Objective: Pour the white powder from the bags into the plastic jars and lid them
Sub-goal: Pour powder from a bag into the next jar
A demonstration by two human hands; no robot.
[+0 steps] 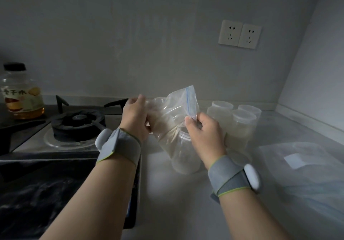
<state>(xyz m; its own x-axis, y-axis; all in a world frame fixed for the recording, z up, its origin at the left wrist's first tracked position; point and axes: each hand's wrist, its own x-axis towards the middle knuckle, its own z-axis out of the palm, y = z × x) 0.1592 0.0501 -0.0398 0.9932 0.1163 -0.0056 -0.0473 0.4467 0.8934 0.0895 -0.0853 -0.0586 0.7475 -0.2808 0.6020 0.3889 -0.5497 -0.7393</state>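
Bag (175,109) clear crinkled plastic; jars (242,124) frosted plastic; counter (176,202) smooth matt; wristbands (119,148) grey cloth

Both forearms are bare. Behind the left hand (135,116), the one nearer the gas stove (78,124), sits a wide grey fabric wristband (121,148) edged in thin lime-green trim, with a smooth white oval pod (102,139) on its stove-facing side. The right hand (206,133), farther from the stove, wears a matching band (229,176), its white pod (252,177) on the side away from the stove.

place: home kitchen | cues: gas stove (78,122); wall sockets (239,34); countertop (176,193)
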